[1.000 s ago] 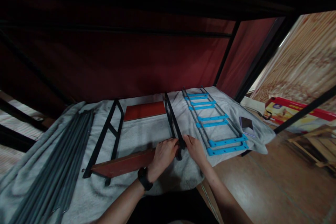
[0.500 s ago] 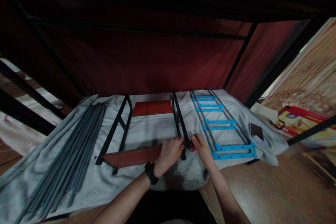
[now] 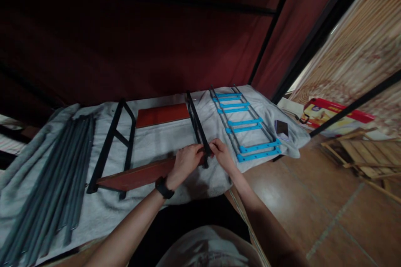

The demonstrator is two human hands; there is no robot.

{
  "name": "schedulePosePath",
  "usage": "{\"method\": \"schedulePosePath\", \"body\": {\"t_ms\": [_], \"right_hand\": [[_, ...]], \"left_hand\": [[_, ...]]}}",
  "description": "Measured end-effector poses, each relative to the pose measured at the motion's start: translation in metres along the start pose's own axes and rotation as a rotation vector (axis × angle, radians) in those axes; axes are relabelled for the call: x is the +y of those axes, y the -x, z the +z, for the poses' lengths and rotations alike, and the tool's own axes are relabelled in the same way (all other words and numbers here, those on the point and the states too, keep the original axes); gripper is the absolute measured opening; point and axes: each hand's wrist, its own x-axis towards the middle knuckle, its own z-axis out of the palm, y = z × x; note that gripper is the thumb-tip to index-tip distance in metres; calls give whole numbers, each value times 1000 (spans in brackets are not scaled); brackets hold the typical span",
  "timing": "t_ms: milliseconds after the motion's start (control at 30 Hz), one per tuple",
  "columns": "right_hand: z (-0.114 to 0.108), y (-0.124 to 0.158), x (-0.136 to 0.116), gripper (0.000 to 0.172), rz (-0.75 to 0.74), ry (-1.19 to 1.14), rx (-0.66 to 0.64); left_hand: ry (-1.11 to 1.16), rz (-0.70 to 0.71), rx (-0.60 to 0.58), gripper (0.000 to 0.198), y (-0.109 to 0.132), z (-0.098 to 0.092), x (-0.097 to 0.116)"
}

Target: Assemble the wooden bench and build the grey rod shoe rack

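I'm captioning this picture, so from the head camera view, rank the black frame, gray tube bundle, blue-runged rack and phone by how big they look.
Largest to smallest:
1. Black frame and gray tube bundle: too close in overall outline to rank.
2. Blue-runged rack.
3. Phone, clearly smallest.

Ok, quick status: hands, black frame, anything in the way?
Left hand at inner side, right hand at outer side, near right corner of black frame. Frame on grey blanket. Blue rack farther right, apart from both hands.
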Motion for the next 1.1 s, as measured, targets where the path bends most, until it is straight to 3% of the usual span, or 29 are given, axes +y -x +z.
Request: {"method": "schedulePosePath", "body": {"t_ms": [133,333,433,533,733,933,1100], "right_hand": [[1,-1,0,34,5,253,66],[-1,2,4,27,20,-70,-21],[2,4,3,26,7,58,-5],[2,6,2,35,28,239,63],[3,5,6,23,33,-90,0],[4,5,5,29,-17,193,33],[0,7,0,29,35,159,-16]], "left_hand": [[3,-25,-13,30,0,-1,2],[-9,-30,-12,29,-2,0,1],[-16,-15,11,29,-1,2,1],[-22,-28,6,30,-1,1,2],[-42,-10,5,28,1,0,2],[-38,44,33,30,1,7,0],[-73,130,86,29,14,-1,-6]]}}
